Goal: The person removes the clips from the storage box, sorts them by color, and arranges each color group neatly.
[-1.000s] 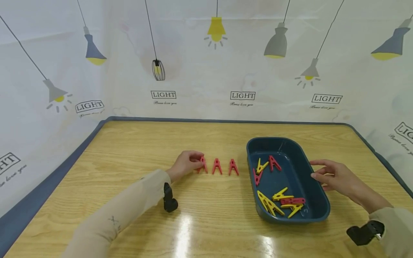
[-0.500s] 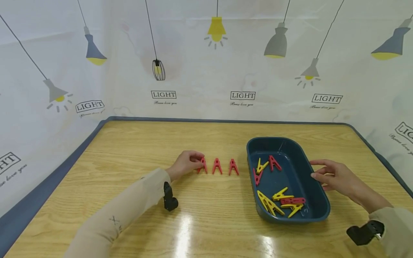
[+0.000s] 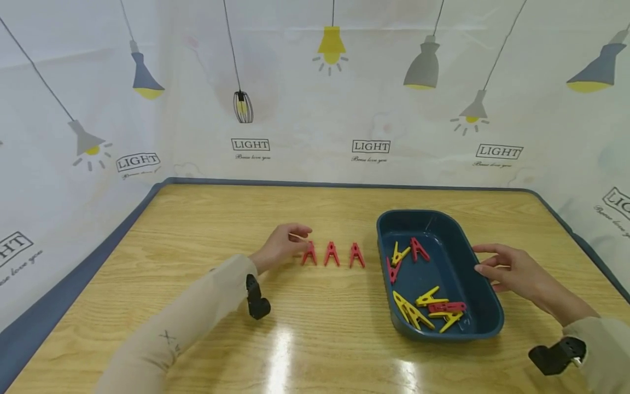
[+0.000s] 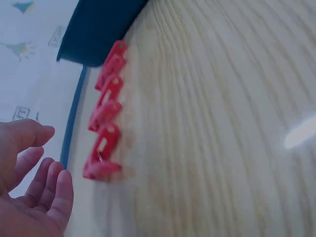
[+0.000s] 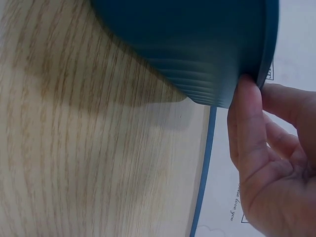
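Note:
Three red clothespins stand in a row on the wooden table: a left one [image 3: 309, 255], a middle one [image 3: 332, 254] and a right one [image 3: 356, 255]. Just beside the left one is my left hand [image 3: 280, 246], its fingers apart; the left wrist view shows a gap between the fingertips [image 4: 64, 180] and the nearest clothespin [image 4: 102, 153]. My right hand [image 3: 515, 274] rests its fingertips against the outer right side of a dark blue plastic bin [image 3: 470, 279]. In the right wrist view, the fingertips [image 5: 248, 96] touch the wall just under the rim.
Inside the bin lie several yellow clothespins [image 3: 412, 311] and red clothespins [image 3: 419, 249], mostly along its left side and near end. A white sheet printed with lamps [image 3: 305, 109] hangs behind the table [image 3: 325, 317], which has a blue edge.
My left hand has let go of the left red clothespin and drawn slightly up and left, its fingers spreading. The clothespin stays standing. My right hand and the bin have not moved.

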{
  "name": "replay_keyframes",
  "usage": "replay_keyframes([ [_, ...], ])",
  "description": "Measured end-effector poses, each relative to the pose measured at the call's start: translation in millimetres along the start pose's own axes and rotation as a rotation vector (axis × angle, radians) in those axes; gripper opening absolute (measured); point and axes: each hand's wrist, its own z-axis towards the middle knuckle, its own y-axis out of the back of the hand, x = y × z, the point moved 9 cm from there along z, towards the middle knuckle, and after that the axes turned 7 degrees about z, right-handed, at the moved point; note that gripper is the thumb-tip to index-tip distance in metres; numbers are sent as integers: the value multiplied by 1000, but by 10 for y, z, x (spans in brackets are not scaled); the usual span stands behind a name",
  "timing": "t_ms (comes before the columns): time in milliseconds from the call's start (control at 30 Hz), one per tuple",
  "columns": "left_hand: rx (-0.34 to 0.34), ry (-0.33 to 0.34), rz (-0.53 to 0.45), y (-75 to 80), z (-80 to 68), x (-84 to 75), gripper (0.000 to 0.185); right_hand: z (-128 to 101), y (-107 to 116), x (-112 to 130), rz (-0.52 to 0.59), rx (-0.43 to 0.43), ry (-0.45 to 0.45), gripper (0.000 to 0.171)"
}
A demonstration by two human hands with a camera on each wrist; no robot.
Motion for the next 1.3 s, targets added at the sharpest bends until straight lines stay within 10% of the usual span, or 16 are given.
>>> replay_keyframes([
  [767,373,-456,171,-988,-238,-1611,27,-7,-9,17,-2,7,6,56],
  [1300,710,-429,448,-2073,-261,-1725,32,9,-4,11,15,18,1,56],
])
